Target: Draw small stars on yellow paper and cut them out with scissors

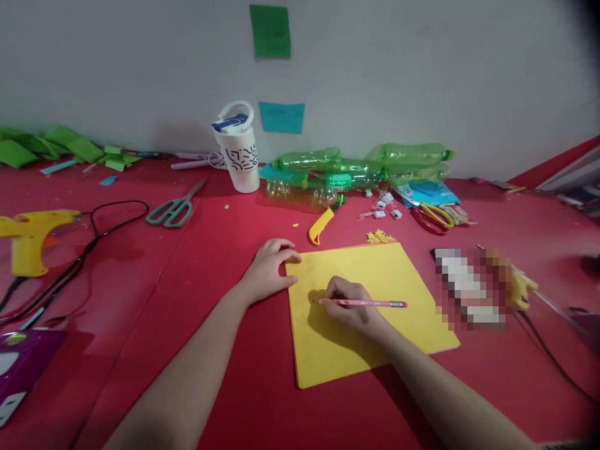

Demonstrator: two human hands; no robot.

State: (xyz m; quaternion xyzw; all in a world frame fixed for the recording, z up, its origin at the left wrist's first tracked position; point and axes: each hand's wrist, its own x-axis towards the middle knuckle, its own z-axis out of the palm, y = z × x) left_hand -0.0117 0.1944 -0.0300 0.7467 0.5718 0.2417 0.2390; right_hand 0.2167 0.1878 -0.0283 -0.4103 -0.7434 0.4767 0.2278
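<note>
A stack of yellow paper lies on the red table, with faint pencil marks near its left side. My right hand is closed around a pink pencil, whose tip points left at the paper. At the upper left corner of the sheet rests my left hand, fingers apart, with the fingertips and thumb over the paper's edge. Small yellow cut-out pieces sit at the top edge of the paper. A yellow cutter lies just beyond it.
Green plastic bottles and a white cup stand or lie along the wall. Grey scissors, a yellow glue gun and black cables are at left. Red-and-yellow scissors and another glue gun are at right.
</note>
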